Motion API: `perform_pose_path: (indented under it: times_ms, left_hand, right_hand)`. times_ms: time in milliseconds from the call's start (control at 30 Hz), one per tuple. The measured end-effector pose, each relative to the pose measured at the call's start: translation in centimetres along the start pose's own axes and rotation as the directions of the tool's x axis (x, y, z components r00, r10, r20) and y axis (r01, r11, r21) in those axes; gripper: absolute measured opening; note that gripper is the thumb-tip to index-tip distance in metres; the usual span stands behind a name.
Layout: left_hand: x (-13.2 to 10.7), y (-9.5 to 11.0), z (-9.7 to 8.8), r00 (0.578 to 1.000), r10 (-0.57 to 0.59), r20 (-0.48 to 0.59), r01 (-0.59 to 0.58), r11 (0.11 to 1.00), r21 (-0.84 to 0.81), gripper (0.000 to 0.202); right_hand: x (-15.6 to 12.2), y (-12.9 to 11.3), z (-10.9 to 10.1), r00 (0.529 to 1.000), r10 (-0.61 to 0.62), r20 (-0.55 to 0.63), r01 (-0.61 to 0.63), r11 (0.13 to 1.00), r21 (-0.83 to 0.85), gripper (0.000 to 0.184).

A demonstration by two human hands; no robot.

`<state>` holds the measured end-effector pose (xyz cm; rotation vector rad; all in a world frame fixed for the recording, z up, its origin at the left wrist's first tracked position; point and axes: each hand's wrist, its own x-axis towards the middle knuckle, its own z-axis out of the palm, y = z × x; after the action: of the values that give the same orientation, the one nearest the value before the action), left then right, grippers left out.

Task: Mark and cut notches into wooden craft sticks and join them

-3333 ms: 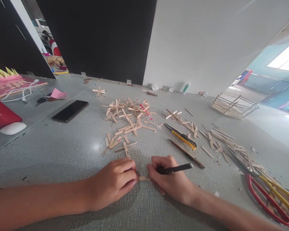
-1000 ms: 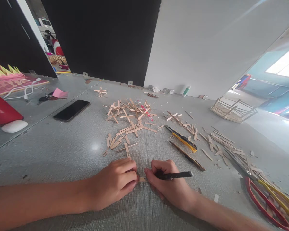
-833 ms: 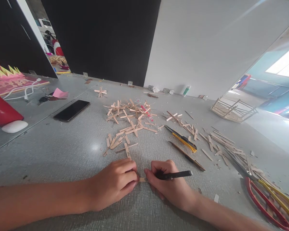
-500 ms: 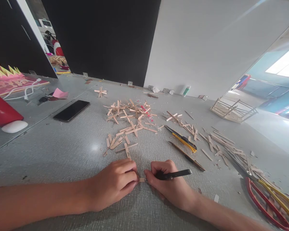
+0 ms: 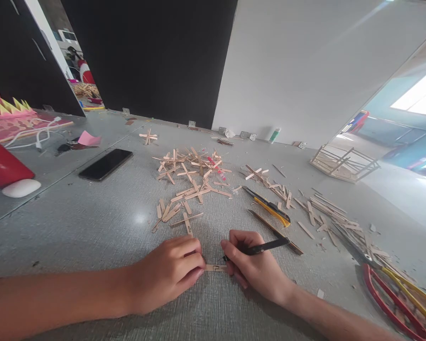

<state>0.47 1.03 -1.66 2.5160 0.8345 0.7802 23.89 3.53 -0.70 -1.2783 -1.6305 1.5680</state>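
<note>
Well, left hand [image 5: 181, 267] holds marked stick [image 5: 216, 268] — right hand [image 5: 253, 265], black pen [image 5: 266, 246].

A black phone [image 5: 105, 164] lies flat on the grey surface [image 5: 102, 237]. Left of the phone are a red object [image 5: 5, 163] and a white rounded object [image 5: 21, 188]; behind it, pink paper [image 5: 89, 139]; behind and left, a white cable [image 5: 39, 143]; well right of it, a green-and-white tube [image 5: 274, 135] near a pale panel [image 5: 287, 71].
</note>
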Motion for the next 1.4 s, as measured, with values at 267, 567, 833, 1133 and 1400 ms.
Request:
perform_pose_path:
  times_ms: [267, 567, 833, 1133, 1400]
  left_hand:
    - [-0.5, -0.7, 0.7, 0.999, -0.043, -0.024, 0.044, 0.999, 0.011, 0.028]
    - [0.0, 0.0, -0.4, 0.999, -0.005, 0.05, 0.006, 1.0, -0.024, 0.019]
    - [0.1, -0.3, -0.7, 0.996, -0.031, 0.078, 0.039, 0.994, -0.1, 0.022]
    - [0.3, 0.3, -0.3, 0.995, 0.089, 0.043, -0.09, 0.996, 0.004, 0.016]
    - [0.4, 0.5, -0.5, 0.994, 0.105, 0.03, -0.105, 0.994, 0.025, 0.022]
  right_hand:
    - [0.0, 0.0, 0.0, 0.999, 0.037, -0.007, -0.036, 0.999, 0.016, 0.053]
    - [-0.2, 0.3, -0.1, 1.0, 0.01, 0.024, -0.01, 1.0, 0.016, 0.054]
    - [-0.1, 0.3, -0.2, 1.0, -0.008, 0.0, 0.008, 0.998, 0.066, 0.051]
    - [-0.2, 0.4, -0.4, 1.0, -0.001, 0.009, 0.0, 0.99, 0.142, 0.051]
    - [-0.1, 0.6, -0.4, 0.999, -0.037, 0.019, 0.034, 0.989, 0.142, 0.051]
